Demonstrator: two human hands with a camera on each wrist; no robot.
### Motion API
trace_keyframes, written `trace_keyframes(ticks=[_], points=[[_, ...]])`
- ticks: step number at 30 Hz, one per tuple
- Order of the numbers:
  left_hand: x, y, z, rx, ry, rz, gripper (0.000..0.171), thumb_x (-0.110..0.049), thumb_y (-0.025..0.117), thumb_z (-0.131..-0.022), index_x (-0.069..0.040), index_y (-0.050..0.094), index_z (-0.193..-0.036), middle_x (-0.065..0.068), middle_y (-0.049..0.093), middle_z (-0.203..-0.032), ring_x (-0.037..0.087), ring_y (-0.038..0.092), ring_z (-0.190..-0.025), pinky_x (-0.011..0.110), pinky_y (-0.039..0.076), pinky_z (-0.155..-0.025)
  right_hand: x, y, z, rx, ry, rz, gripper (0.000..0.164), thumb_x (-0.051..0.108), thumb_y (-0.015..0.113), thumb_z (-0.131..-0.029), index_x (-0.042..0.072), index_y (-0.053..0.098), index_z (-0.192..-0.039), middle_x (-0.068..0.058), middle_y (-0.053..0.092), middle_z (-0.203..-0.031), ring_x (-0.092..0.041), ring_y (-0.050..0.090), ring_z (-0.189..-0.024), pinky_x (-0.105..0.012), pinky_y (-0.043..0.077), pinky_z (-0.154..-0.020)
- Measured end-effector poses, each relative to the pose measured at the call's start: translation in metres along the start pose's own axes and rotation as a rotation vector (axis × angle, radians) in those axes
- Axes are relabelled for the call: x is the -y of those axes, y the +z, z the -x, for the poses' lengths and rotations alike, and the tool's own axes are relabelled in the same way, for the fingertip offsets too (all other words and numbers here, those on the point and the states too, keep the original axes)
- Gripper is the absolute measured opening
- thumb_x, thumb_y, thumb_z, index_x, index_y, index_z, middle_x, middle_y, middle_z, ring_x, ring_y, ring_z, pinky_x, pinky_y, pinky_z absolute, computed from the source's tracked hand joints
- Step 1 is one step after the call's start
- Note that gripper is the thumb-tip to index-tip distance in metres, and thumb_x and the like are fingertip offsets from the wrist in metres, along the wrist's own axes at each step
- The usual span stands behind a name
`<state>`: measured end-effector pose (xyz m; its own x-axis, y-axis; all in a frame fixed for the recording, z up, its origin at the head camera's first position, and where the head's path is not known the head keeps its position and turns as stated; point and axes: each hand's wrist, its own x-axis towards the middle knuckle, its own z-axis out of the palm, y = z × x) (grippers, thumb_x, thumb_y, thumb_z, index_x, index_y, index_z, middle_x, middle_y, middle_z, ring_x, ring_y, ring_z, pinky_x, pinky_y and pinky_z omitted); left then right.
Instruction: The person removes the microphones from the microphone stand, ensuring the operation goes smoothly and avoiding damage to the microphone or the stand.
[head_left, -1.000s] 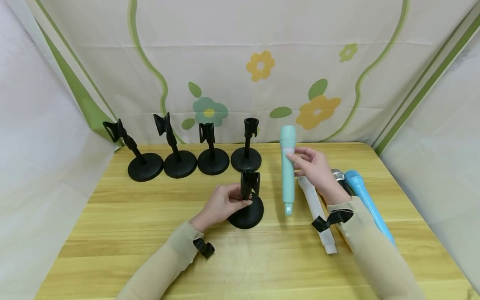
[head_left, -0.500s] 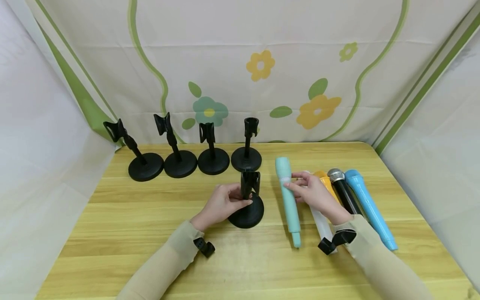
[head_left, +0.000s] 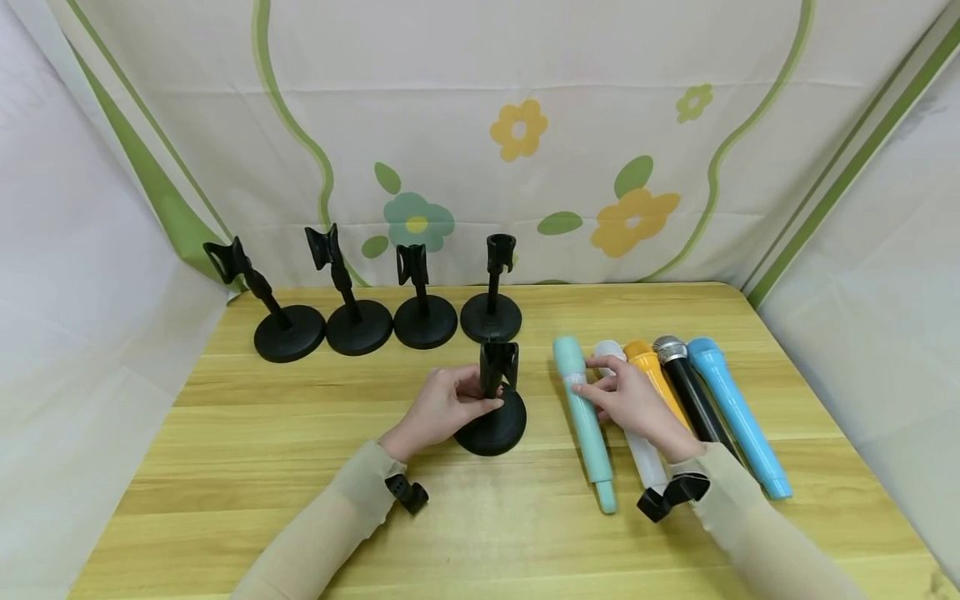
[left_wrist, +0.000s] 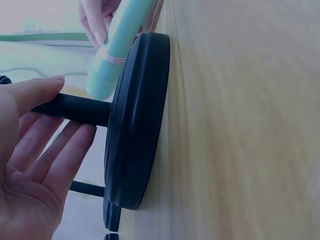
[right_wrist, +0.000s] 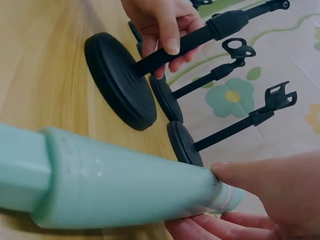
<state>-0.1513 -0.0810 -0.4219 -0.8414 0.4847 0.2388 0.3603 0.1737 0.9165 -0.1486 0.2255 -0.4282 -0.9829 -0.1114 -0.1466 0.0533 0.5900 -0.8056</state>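
Observation:
My left hand (head_left: 442, 408) pinches the pole of a black microphone stand (head_left: 491, 429) between thumb and fingers; in the left wrist view its round base (left_wrist: 137, 120) stands on the table. To the right, my right hand (head_left: 637, 404) grips a mint-green microphone (head_left: 587, 429) near its head, thumb on one side and fingers on the other. The microphone slants low over or on the tabletop; whether it bears on the wood I cannot tell. Right beside it lies a white microphone (head_left: 647, 461), partly hidden by the hand.
An orange microphone (head_left: 660, 379), a black microphone (head_left: 693, 396) with a silver head and a blue microphone (head_left: 742, 421) lie farther right. Several black stands (head_left: 360, 327) line the back left of the wooden table (head_left: 300, 467). A flowered curtain (head_left: 450, 125) hangs behind.
My right hand has lowered the mint-green microphone from upright, above the table, to a slanted position beside the white one. My left hand and its stand have stayed in place.

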Motion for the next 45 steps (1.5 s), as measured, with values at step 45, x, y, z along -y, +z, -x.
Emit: trace_keyframes(ticks=[45], points=[[-0.001,0.001,0.000,-0.007,-0.013,0.002,0.018,0.004,0.076,-0.090,0.007,0.072,-0.107,0.017,0.074,-0.099,0.028,0.073,-0.087,0.038,0.061,-0.079,0.054,-0.016,0.020,-0.227,-0.380,0.090,0.040,0.031,0.075,-0.096,0.009,0.070,-0.129,-0.006,0.072,-0.118,-0.021,0.071,-0.104,-0.030,0.059,-0.083]])
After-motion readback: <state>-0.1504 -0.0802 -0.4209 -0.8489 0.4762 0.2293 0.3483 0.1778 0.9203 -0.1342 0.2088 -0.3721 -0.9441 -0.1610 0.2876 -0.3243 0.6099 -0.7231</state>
